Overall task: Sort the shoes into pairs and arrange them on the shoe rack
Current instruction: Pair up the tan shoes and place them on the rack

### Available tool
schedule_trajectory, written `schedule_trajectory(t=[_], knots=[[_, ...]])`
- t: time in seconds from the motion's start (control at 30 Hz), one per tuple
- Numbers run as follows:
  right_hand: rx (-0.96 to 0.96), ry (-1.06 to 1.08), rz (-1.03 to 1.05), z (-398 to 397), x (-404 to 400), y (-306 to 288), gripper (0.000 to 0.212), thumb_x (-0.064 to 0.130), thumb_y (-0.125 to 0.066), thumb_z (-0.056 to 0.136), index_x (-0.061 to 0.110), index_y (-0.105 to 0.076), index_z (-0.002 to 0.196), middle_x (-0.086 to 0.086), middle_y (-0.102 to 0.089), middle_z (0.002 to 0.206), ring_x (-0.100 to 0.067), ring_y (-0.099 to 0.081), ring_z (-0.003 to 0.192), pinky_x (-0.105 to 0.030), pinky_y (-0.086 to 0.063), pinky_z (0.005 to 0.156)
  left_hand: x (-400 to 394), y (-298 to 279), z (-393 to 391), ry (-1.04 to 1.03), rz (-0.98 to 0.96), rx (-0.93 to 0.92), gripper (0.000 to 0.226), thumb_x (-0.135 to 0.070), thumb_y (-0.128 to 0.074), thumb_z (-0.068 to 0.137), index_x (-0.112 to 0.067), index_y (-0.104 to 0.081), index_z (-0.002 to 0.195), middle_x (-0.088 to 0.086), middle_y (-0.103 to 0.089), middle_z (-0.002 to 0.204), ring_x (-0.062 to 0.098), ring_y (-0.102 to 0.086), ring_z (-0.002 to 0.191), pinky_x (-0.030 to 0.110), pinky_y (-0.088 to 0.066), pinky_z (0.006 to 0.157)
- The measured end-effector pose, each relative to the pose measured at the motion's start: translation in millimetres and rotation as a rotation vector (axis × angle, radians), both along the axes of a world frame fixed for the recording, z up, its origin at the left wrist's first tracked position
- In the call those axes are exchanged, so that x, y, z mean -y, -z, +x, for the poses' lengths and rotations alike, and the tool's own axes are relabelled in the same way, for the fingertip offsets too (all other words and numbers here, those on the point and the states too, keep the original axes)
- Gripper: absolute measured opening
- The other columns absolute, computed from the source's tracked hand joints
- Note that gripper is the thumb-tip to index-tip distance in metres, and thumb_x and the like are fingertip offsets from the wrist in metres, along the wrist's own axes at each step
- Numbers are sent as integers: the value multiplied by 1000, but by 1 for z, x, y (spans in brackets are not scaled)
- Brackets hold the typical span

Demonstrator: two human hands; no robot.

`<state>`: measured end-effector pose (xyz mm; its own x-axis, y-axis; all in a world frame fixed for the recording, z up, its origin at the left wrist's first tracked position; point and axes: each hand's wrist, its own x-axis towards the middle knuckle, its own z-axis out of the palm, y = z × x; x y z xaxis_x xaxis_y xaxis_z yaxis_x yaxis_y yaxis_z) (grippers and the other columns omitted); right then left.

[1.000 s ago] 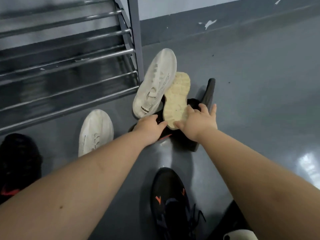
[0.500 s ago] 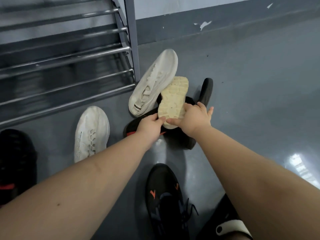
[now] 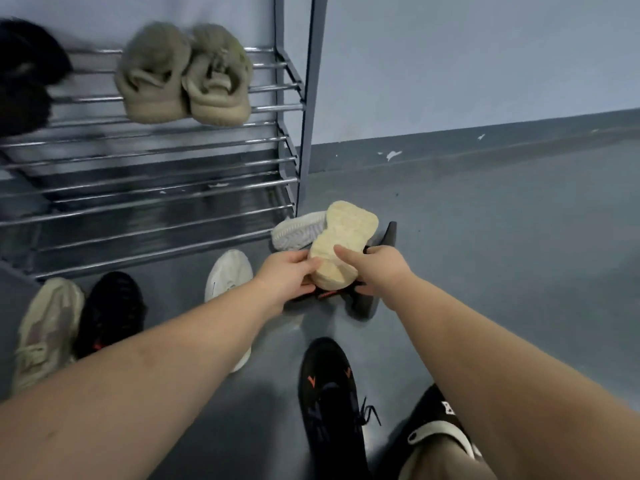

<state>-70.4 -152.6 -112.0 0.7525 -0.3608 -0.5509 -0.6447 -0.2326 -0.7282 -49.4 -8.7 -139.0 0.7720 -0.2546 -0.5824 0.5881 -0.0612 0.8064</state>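
Your left hand (image 3: pixel 289 275) and your right hand (image 3: pixel 375 271) both held one shoe with a pale yellow sole (image 3: pixel 341 244). The sole faced up at you, and the shoe was lifted a little above the floor (image 3: pixel 485 254), close to the right front leg of the shoe rack (image 3: pixel 308 98). The grip of your left hand was curled on the near left edge of the sole, with the thumb on top. The grip of your right hand pinched the right side, with one finger lying across the sole. Under your hands lay a black shoe with an orange stripe (image 3: pixel 329 294), and a dark shoe (image 3: pixel 388 237) stuck up just behind your right hand. A white shoe on its side (image 3: pixel 298 230) lay just left of the yellow sole, touching the foot of the rack. On a high shelf of the rack sat a pair of tan shoes (image 3: pixel 183 74), side by side with their heels toward you. A blurry black shoe (image 3: pixel 24 77) sat at the left end of that shelf. On the floor in front of the rack were a cream shoe (image 3: pixel 228 275), a black shoe with red marks (image 3: pixel 110 313) and a beige shoe (image 3: pixel 45 327). Near your legs lay a black shoe with orange marks and laces (image 3: pixel 329 393).
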Motion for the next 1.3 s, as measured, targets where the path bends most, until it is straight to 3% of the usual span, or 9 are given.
schedule_trajectory(t=[0.2,0.33,0.43,0.57,0.73,0.93,1.1,1.2,1.3], knots=[[6,61,216,-25,-54,-71,80,55,-71,73,14,-43,135,-9,-57,128,-29,-59,110,-40,-56,80,-58,-79,-34,69,140,313,34,-11,-58,91,-9,-58,125,6,-66,110,14,-63,90,11,-52,60],[-22,18,403,-43,-99,-115,54,55,-63,81,20,-43,117,-9,-59,113,-30,-61,106,-43,-53,90,-103,-124,-60,103,276,535,33,-13,-65,87,-15,-63,119,-5,-69,98,9,-63,88,26,-52,82],[-40,-41,530,-58,-128,-135,47,54,-61,83,15,-49,105,-10,-61,95,-28,-62,93,-39,-53,76,-133,-147,-80,130,390,664,34,-13,-69,82,-22,-67,115,-4,-71,105,14,-65,103,40,-48,99],[-58,-104,575,-84,-152,-129,49,55,-62,82,14,-57,107,-11,-64,95,-26,-62,87,-34,-52,66,-154,-152,-111,98,506,726,47,-15,-72,80,-19,-60,125,-9,-61,104,5,-60,95,20,-46,90],[-67,3,718,-100,-162,-117,41,44,-65,82,6,-53,92,-12,-60,86,-26,-61,83,-42,-52,87,-160,-153,-130,97,678,830,53,-29,-70,79,-26,-55,130,-9,-53,109,12,-56,105,30,-44,96],[42,-51,824,-100,-172,-125,46,48,-61,84,4,-60,97,-9,-64,75,-22,-62,80,-41,-51,88,-170,-172,-136,51,678,970,57,-29,-72,78,-27,-53,132,-12,-52,116,8,-51,107,23,-41,95],[66,-31,867,-92,-173,-127,51,46,-59,85,2,-59,111,-12,-64,89,-24,-64,84,-41,-52,85,-174,-171,-118,-84,421,770,60,-35,-71,80,-29,-48,134,-6,-48,126,10,-48,120,21,-36,96],[74,-40,889,-90,-173,-125,55,47,-58,86,2,-59,116,-15,-65,99,-27,-65,93,-41,-54,83,-176,-167,-110,-121,283,393,73,-53,-62,81,-22,-37,142,1,-42,144,16,-40,132,29,-32,103],[110,-73,836,-87,-171,-122,46,44,-53,91,7,-60,117,-13,-64,101,-27,-62,100,-40,-52,89,-176,-158,-108,53,5,41,57,-64,-50,82,-25,-57,124,1,-59,124,23,-53,115,39,-36,103]])
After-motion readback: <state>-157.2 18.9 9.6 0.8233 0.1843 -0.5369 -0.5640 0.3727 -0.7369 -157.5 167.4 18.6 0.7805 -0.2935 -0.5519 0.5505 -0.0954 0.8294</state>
